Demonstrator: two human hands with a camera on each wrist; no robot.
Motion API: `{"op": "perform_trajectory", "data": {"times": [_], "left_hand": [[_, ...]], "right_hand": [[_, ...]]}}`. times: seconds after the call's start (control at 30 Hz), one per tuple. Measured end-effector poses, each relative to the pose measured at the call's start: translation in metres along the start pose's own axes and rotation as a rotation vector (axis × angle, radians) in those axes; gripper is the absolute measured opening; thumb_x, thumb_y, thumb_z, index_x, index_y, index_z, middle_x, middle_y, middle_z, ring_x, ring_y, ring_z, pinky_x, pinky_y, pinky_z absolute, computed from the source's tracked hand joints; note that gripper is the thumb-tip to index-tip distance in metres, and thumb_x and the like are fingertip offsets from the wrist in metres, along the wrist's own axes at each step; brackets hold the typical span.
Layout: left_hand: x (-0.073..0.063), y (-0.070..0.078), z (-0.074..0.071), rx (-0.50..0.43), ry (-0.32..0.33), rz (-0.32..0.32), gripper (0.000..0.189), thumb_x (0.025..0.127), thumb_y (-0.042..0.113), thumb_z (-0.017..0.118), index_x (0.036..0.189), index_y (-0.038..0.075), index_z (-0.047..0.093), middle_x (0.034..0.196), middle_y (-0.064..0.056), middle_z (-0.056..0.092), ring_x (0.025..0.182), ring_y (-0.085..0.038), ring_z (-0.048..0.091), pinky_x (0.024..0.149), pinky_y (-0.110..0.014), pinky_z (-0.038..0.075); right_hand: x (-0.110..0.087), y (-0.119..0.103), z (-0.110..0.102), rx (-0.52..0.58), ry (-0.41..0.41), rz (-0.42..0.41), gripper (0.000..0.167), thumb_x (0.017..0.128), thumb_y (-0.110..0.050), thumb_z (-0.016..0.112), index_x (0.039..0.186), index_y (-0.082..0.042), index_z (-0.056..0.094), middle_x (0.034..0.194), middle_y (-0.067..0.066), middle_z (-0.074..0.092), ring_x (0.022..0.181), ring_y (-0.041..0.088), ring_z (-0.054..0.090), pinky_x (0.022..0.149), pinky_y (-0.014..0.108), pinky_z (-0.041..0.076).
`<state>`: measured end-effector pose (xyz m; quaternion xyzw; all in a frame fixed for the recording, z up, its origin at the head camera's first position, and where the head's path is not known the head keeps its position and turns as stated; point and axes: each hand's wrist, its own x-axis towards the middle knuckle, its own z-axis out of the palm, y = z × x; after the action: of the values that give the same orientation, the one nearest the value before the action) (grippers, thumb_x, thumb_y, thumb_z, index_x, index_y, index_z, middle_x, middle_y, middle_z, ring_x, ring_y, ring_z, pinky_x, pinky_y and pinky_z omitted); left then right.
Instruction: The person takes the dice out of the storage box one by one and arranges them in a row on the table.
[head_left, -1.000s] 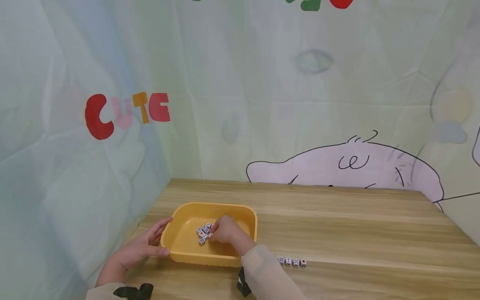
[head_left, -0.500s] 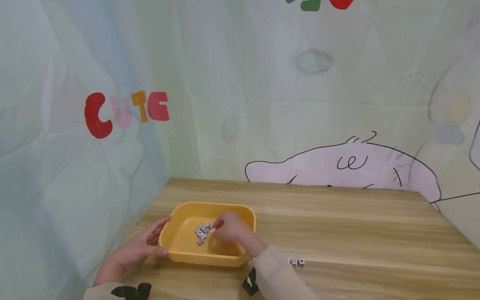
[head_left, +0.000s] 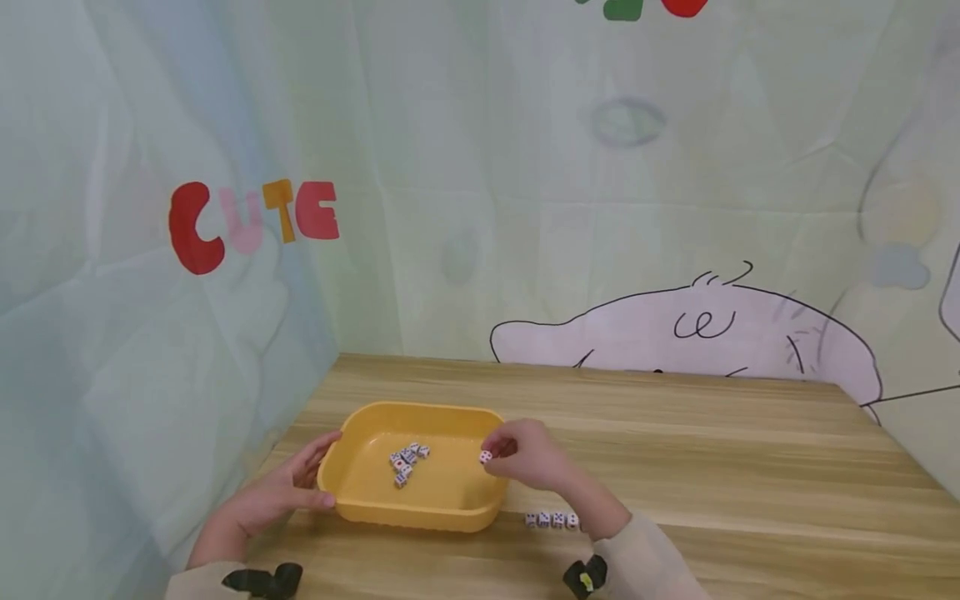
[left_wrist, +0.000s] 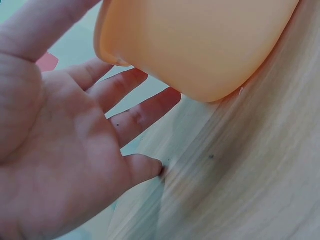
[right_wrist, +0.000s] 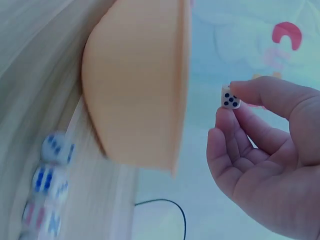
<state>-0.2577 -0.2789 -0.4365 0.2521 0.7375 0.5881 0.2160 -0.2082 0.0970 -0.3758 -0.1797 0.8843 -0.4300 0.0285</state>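
Note:
My right hand [head_left: 531,457] pinches a white die [head_left: 485,457] between thumb and fingers over the right rim of the yellow plastic bin [head_left: 420,520]. The right wrist view shows five dark pips on one face of this die [right_wrist: 230,100]. Several more dice [head_left: 401,465] lie in a loose cluster on the bin's floor, left of its middle. At the bin's left end is my left hand [head_left: 270,500], its thumb at the near corner and fingers along the far side. The left wrist view has those fingers [left_wrist: 145,115] fairly straight, with tips against the bin's outer wall.
A straight row of several dice [head_left: 551,521] stands on the wooden table [head_left: 705,467], right of the bin and partly hidden by my right forearm. Printed cloth walls [head_left: 420,275] enclose the table at the back and sides. Dark straps [head_left: 585,577] cross both sleeves.
My right hand has lifted a die from the cluster and carried it rightward to the bin's right rim. The left hand and the bin have stayed nearly in place.

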Motion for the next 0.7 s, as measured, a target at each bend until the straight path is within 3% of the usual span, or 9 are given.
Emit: {"op": "perform_trajectory", "data": {"times": [0.27,0.7], "left_hand": [[0.001,0.0,0.0,0.007,0.016,-0.028,0.093,0.087,0.004,0.068,0.152,0.0,0.002,0.157,-0.03,0.003,0.116,0.014,0.042,0.092,-0.009,0.034],[-0.001,0.002,0.001,-0.003,-0.006,0.031,0.091,0.087,0.001,0.067,0.15,-0.005,0.002,0.154,-0.036,0.004,0.117,0.011,0.044,0.092,-0.01,0.036]], "right_hand": [[-0.04,0.017,-0.03,0.047,-0.071,0.005,0.012,0.083,-0.005,0.071,0.095,-0.002,0.068,0.083,0.001,0.064,0.076,0.013,0.057,0.067,0.024,0.05],[-0.085,0.06,-0.053,0.002,-0.051,0.004,0.012,0.081,-0.003,0.07,0.091,0.002,0.067,0.08,0.0,0.064,0.07,0.004,0.055,0.062,0.022,0.049]]}}
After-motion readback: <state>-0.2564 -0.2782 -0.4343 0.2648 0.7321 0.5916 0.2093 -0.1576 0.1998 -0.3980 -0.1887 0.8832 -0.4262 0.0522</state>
